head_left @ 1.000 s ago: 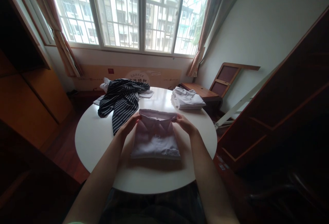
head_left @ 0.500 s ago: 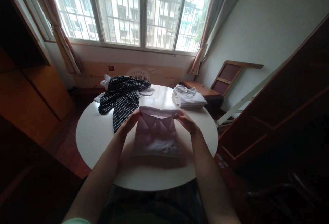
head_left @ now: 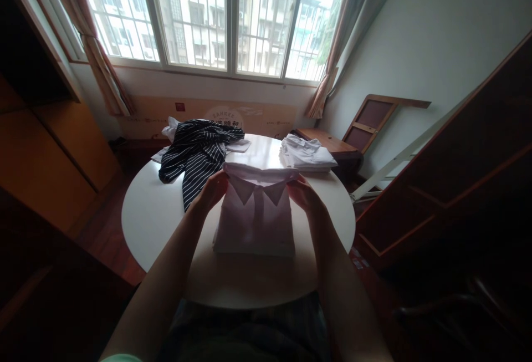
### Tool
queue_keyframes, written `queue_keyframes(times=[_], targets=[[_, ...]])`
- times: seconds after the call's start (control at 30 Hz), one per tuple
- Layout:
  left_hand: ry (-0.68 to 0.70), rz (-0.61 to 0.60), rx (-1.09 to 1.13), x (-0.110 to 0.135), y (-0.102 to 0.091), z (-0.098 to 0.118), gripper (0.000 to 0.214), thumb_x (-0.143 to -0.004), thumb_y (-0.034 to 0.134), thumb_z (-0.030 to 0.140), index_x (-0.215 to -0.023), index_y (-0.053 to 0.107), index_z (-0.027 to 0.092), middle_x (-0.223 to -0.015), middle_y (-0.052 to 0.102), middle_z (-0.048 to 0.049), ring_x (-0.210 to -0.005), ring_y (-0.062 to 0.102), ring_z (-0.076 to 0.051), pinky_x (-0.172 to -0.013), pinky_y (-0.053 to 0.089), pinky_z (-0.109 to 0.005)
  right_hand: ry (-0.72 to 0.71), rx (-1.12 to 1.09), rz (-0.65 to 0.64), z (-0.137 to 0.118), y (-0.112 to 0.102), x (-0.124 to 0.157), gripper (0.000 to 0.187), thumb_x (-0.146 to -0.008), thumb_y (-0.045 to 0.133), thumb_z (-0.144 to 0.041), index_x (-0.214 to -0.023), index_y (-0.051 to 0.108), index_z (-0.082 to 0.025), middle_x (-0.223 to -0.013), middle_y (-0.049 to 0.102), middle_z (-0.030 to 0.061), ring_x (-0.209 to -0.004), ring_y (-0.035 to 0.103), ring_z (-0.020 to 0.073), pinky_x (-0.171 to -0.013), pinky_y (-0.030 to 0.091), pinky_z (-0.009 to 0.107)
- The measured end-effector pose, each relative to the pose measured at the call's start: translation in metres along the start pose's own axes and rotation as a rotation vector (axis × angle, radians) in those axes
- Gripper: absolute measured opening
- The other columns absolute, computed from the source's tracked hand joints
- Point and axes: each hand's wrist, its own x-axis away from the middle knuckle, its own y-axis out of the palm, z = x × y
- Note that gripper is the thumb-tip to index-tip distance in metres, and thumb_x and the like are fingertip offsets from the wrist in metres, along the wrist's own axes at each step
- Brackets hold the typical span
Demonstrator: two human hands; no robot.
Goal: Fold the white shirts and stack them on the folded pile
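Observation:
A folded pale pink collared shirt (head_left: 255,220) stands tilted up on the round white table (head_left: 158,223), its collar end raised toward the window. My left hand (head_left: 214,189) grips the shirt's upper left edge. My right hand (head_left: 303,193) grips the upper right edge. Both hands have fingers closed around the folded cloth just below the collar. The shirt's bottom edge rests on the tabletop.
A crumpled dark striped shirt (head_left: 195,157) lies at the table's far left over some white cloth. A stack of folded white shirts (head_left: 307,157) sits at the far right. Dark wooden furniture (head_left: 457,173) stands to the right, a cabinet (head_left: 50,146) to the left.
The shirt lay flat a second ago. Both hands have lifted its collar end, so it now tilts up with the collar facing me.

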Motion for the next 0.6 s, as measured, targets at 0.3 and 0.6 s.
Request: queue_keyframes(times=[0.3, 0.6], targets=[[-0.008, -0.045, 0.125, 0.0022, 0.0069, 0.0080, 0.029, -0.068, 0.042, 0.027, -0.085, 0.062, 0.015, -0.085, 0.066, -0.0065, -0.099, 0.055, -0.027, -0.083, 0.044, -0.041, -0.006, 0.047, 0.019, -0.0007, 0.0000, 0.0000, 0.017, -0.062, 0.058, -0.032, -0.077, 0.054, -0.025, -0.094, 0.062, 0.0025, -0.101, 0.054, 0.0232, -0.090, 0.040, 0.038], [-0.003, -0.018, 0.066, -0.0005, 0.0052, 0.0059, 0.027, -0.068, 0.045, 0.032, -0.083, 0.061, 0.015, -0.079, 0.064, -0.0059, -0.094, 0.054, -0.028, -0.080, 0.042, -0.039, 0.007, 0.057, 0.039, -0.0004, -0.0003, -0.0008, 0.020, -0.066, 0.058, -0.035, -0.084, 0.057, -0.024, -0.096, 0.063, 0.0031, -0.102, 0.053, 0.0236, -0.089, 0.041, 0.038]])
